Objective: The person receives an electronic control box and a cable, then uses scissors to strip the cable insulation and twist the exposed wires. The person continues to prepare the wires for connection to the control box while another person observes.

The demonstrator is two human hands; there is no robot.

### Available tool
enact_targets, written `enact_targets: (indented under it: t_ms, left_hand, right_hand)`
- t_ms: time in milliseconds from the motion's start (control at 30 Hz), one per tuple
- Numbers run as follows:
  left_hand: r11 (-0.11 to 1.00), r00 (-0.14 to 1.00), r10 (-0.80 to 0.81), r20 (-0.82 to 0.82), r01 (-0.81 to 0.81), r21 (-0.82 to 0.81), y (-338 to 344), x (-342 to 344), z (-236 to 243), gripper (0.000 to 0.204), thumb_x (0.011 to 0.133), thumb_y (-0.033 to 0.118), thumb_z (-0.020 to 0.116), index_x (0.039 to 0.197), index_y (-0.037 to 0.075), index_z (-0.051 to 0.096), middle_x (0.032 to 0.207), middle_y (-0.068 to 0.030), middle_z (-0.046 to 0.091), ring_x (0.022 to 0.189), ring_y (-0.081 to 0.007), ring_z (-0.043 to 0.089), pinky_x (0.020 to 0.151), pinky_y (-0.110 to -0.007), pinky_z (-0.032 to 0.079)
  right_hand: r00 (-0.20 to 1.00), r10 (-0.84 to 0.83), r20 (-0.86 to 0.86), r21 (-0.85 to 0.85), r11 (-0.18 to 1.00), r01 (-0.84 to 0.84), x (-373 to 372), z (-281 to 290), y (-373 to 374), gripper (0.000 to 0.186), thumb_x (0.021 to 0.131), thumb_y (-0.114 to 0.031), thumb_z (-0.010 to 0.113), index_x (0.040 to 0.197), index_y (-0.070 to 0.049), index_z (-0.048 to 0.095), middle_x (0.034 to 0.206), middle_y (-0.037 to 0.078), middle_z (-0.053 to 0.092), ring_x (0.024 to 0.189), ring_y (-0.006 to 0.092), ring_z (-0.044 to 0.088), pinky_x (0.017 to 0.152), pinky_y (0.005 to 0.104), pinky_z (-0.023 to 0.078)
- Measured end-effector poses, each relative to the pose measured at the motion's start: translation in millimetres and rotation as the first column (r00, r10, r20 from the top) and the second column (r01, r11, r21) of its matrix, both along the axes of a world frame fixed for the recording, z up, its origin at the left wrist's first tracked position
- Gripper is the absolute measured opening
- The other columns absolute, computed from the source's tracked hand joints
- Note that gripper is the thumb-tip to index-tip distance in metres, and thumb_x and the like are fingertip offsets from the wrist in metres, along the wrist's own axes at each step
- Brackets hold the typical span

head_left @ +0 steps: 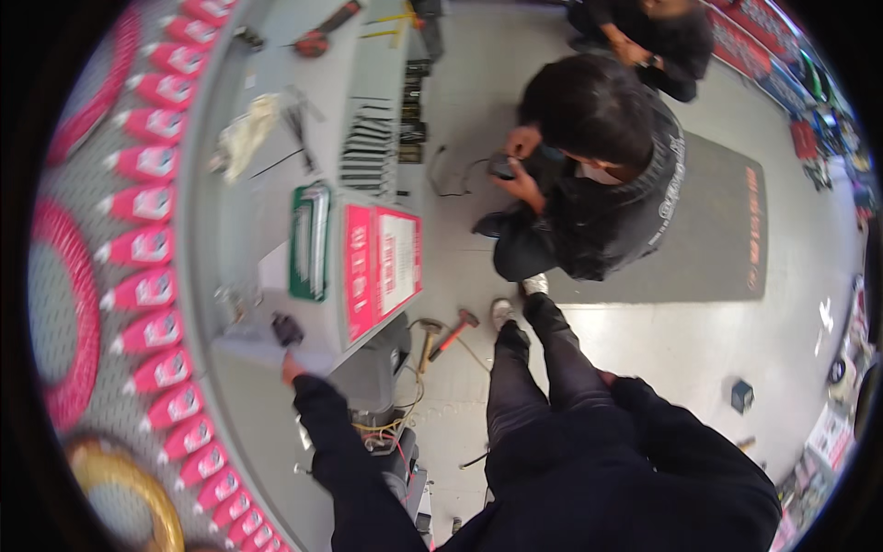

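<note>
My left hand [292, 366] reaches onto the grey bench [239, 363], just below a small dark object [286, 328]; whether its fingers touch or hold anything is unclear. A green case of metal hex keys [308, 241] lies beside a pink-and-white panel [368, 271]. Small clear items [230, 302] lie to the left. My right hand [607, 378] shows only as a bit of skin by my right thigh, mostly hidden by the dark sleeve.
A co-worker [625, 202] crouches ahead, holding a dark object, with another person [671, 46] behind. Two hammers [452, 333] and cables lie on the floor beside grey cases [368, 377]. A grey mat [717, 230] lies right. Pink bottles [147, 285] hang on pegboard left.
</note>
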State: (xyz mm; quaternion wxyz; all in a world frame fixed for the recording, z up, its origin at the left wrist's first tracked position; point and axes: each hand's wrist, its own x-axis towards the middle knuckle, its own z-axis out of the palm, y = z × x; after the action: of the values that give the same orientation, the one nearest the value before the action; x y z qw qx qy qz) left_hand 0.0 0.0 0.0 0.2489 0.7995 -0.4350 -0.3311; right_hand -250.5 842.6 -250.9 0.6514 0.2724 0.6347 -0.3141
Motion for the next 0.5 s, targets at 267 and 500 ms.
enact_targets:
  t_ms: [267,500]
  left_hand:
    - [0.998,0.998,0.016,0.066,-0.012,-0.059,16,18,18,0.053,0.092,0.034,0.068,0.114,-0.014,0.070,0.108,-0.0182,0.073,0.092,-0.0315,0.071,0.088,-0.044,0.056]
    - [1.000,0.999,-0.001,0.035,0.001,-0.015,8,48,11,0.054,0.093,0.035,0.066,0.118,-0.012,0.067,0.111,-0.0171,0.071,0.098,-0.0319,0.069,0.091,-0.046,0.054]
  right_hand:
    - [0.663,0.749,-0.007,0.303,0.633,-0.712,-29,-11,-129,0.089,0.095,-0.075,0.044,0.138,0.000,0.065,0.137,0.024,0.067,0.128,0.0351,0.064,0.110,0.0445,0.048]
    - [0.622,0.779,0.085,0.488,0.512,-0.708,-58,-4,-137,0.101,0.090,-0.082,0.045,0.139,0.004,0.062,0.145,0.029,0.059,0.137,0.0419,0.056,0.116,0.0506,0.044]
